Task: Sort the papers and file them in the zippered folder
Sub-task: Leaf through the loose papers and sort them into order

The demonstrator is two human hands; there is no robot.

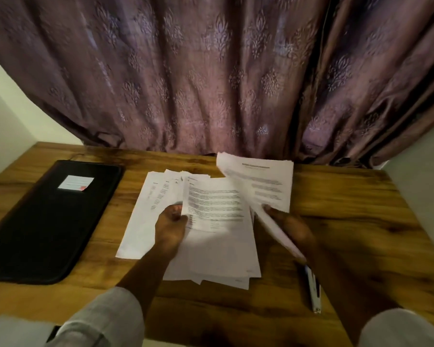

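Right of the black zippered folder [48, 221], the left hand [172, 225] grips the top sheet [216, 204] of the fanned paper stack [140, 229] while the right hand [290, 226] pinches a lifted sheet [261, 181].

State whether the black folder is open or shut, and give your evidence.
Shut. The folder lies flat with its labelled cover up; the papers lie beside it.

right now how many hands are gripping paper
2. The left hand pinches a sheet atop the spread pile at centre; the right hand holds a lifted sheaf to its right.
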